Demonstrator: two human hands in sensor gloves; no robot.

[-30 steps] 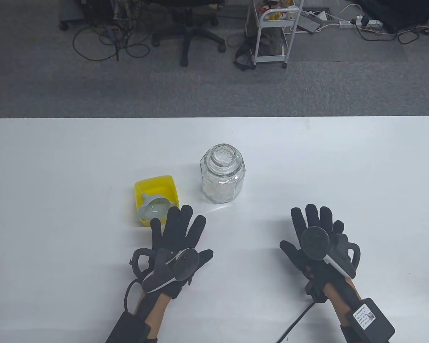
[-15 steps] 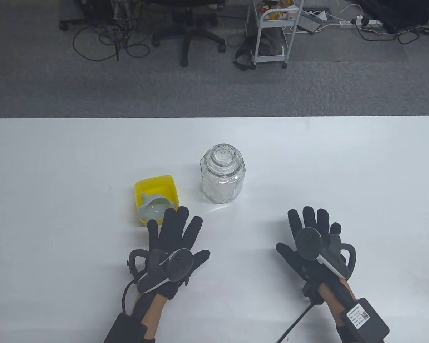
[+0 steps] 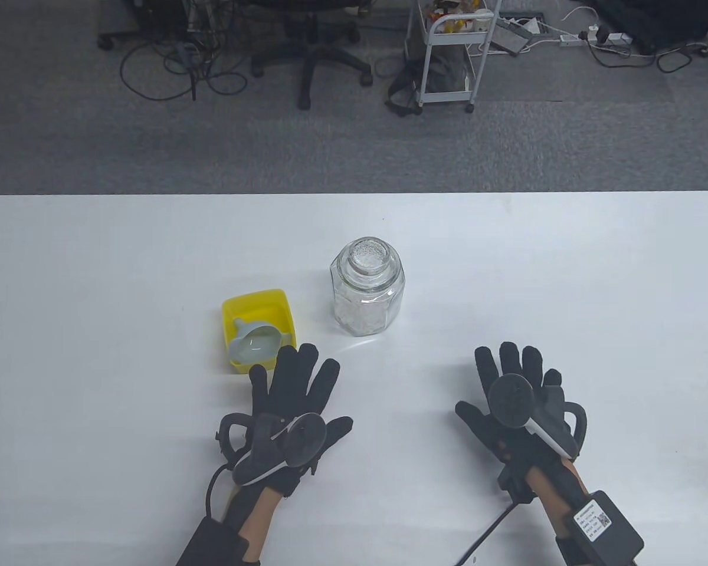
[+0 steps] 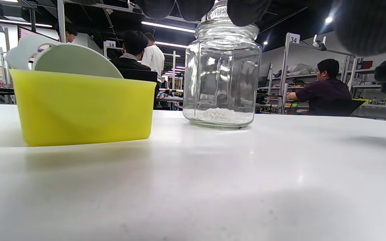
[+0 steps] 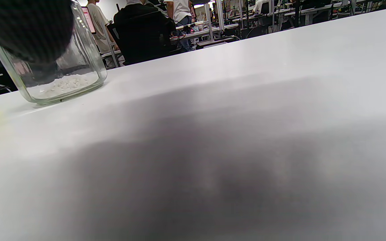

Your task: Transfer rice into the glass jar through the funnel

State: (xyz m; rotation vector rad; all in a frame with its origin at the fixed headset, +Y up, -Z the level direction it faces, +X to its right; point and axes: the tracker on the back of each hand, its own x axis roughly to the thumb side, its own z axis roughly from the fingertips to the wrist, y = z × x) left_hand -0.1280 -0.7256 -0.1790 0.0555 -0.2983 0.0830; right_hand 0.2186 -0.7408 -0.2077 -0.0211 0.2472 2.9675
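1. Two hands lie spread flat on the table, holding nothing: the left hand and the right hand.
2. The glass jar has a little rice at its bottom (its lid looks on).
3. The funnel sits in the yellow tub, beside the jar.
4. I think the job looks done, or not begun.

A shared lab or workshop hall.
Numbered shelving bays, seated workers, floor cables and a white worktop.
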